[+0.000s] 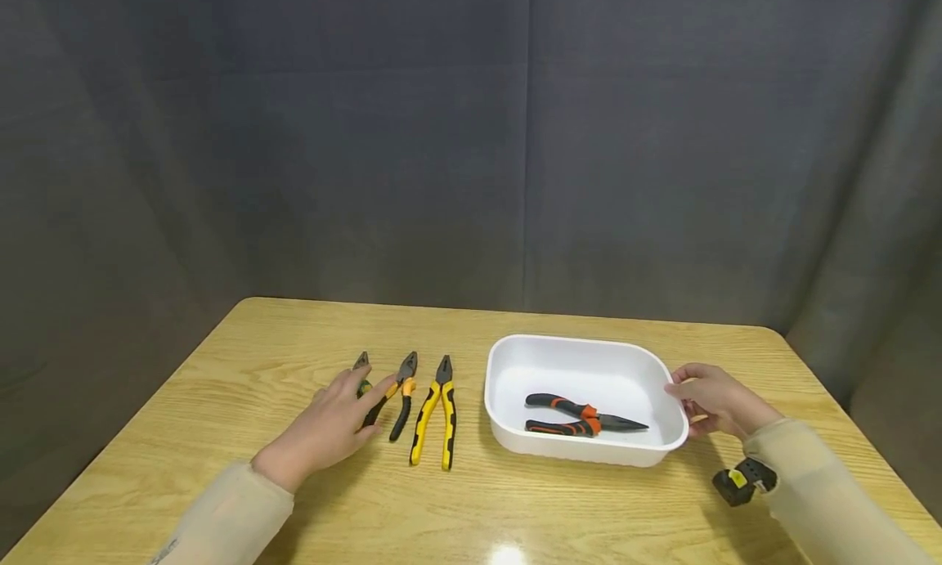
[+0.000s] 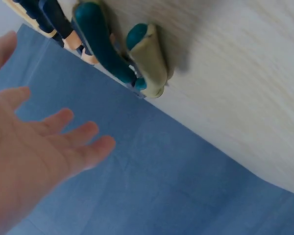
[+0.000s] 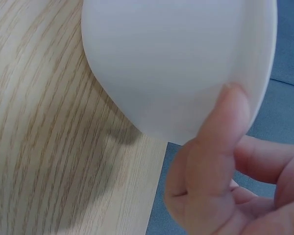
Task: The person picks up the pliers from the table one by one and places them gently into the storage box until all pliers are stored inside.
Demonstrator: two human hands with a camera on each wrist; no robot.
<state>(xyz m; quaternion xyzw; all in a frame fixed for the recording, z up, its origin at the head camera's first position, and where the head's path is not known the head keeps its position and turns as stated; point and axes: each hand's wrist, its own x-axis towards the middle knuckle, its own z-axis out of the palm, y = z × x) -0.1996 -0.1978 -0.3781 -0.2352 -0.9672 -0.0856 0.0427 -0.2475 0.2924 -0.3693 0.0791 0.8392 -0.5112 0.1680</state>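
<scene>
My left hand (image 1: 331, 422) is over a pair of pliers (image 1: 362, 359) and hides most of it. In the left wrist view, its teal-and-cream handles (image 2: 104, 46) lie apart from my spread fingers. Beside it are pliers with orange-and-black handles (image 1: 407, 387), partly covered by the hand, then yellow-and-black pliers (image 1: 447, 401) with spread handles. My right hand (image 1: 712, 397) grips the right end of a white plastic tray (image 1: 589, 369), thumb on one side of the wall and fingers on the other. Long-nose pliers with black-and-orange handles (image 1: 591, 426) rest inside the tray.
The wooden table (image 1: 353, 516) has its far edge against a dark grey curtain (image 1: 412, 181). A black wrist camera mount (image 1: 743, 479) hangs beneath the right sleeve, low over the table.
</scene>
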